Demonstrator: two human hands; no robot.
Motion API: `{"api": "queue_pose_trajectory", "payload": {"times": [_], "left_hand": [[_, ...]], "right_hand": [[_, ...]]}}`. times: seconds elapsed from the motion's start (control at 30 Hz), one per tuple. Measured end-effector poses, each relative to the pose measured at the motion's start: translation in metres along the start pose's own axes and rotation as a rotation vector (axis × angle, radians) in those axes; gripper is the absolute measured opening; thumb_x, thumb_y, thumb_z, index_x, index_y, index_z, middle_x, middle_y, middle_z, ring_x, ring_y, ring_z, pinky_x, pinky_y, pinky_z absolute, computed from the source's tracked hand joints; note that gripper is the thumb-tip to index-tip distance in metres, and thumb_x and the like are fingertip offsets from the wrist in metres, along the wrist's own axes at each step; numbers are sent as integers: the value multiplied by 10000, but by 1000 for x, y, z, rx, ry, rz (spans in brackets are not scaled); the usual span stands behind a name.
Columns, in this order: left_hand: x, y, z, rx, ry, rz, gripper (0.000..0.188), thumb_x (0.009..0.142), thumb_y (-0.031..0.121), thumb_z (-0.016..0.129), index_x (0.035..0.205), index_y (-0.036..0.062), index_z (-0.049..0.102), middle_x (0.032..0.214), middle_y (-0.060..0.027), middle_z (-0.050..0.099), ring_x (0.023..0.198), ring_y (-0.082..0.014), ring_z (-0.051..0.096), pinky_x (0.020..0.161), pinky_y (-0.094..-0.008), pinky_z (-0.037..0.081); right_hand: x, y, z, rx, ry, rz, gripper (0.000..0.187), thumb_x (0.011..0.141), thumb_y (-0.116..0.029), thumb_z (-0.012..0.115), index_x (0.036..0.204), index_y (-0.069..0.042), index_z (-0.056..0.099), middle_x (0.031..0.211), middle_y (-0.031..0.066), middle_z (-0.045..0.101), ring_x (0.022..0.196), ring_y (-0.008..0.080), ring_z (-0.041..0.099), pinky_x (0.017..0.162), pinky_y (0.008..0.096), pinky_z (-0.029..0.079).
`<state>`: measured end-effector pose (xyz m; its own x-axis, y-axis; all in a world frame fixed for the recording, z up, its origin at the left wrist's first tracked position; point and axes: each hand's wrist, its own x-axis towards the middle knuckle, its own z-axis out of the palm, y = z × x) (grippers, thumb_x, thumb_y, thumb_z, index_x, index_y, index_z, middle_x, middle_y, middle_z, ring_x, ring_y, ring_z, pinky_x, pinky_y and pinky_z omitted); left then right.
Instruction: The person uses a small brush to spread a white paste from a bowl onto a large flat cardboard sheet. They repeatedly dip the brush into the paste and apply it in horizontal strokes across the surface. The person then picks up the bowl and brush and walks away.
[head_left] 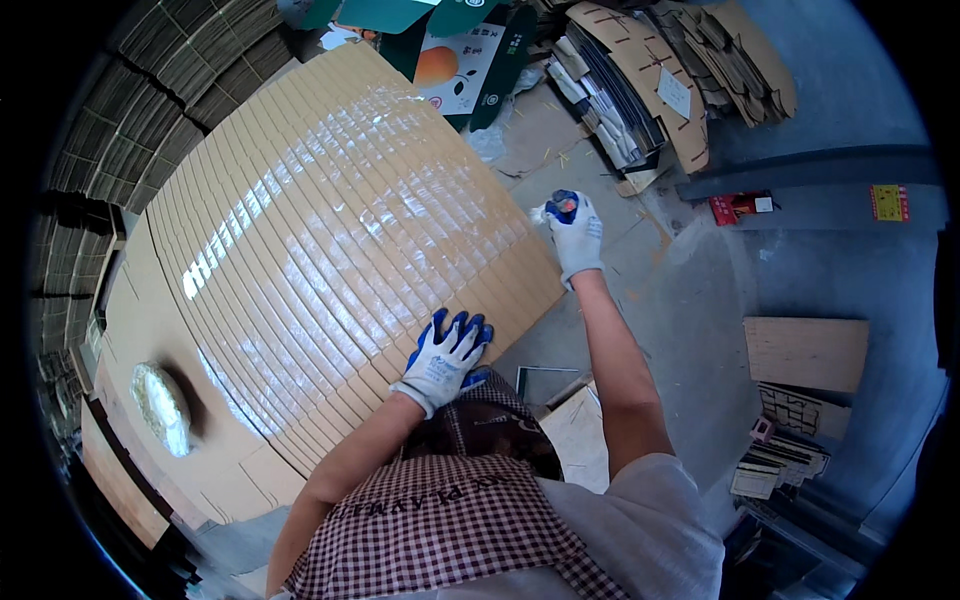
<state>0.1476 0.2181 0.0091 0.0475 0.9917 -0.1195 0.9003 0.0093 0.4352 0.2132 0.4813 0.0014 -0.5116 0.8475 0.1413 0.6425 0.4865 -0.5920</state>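
A wide row of overlapping brown cardboard sheets (330, 255), with shiny clear film or tape across it, spreads before me. My left hand (445, 355), in a white glove with blue fingers, rests on its near right edge with the fingers spread. Beyond the right edge of the cardboard, my right hand (577, 235), gloved the same way, is closed around a small dark thing with a reddish spot. What that thing is cannot be made out. A shiny, pale round roll (160, 408) stands on the cardboard at the left.
Stacks of folded cardboard (150, 110) line the far left. Green printed boxes (460, 65) lie at the back, beside bundled cardboard pieces (650, 95). A wooden board (806, 353) and small flat pieces (780, 465) lie at the right. Red packaging (742, 207) lies near the wall.
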Motion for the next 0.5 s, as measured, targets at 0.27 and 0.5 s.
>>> {"api": "queue_pose_trajectory", "payload": {"times": [0.27, 0.5], "left_hand": [[2, -1, 0, -19, 23, 4, 607, 772, 455, 474, 1254, 97, 384, 1340, -126, 299, 1245, -290, 255, 1028, -503, 120], [-1, -4, 2, -39, 23, -9, 612, 760, 443, 495, 1253, 98, 383, 1341, -129, 299, 1246, -291, 255, 1028, -503, 116]], "right_hand": [[-10, -19, 6, 176, -95, -45, 313, 666, -149, 655, 936, -40, 537, 862, 155, 573, 791, 336, 553, 700, 380, 446], [9, -56, 0, 270, -151, -44, 278, 674, -154, 656, 913, -48, 560, 852, 157, 579, 786, 307, 565, 703, 363, 448]]}}
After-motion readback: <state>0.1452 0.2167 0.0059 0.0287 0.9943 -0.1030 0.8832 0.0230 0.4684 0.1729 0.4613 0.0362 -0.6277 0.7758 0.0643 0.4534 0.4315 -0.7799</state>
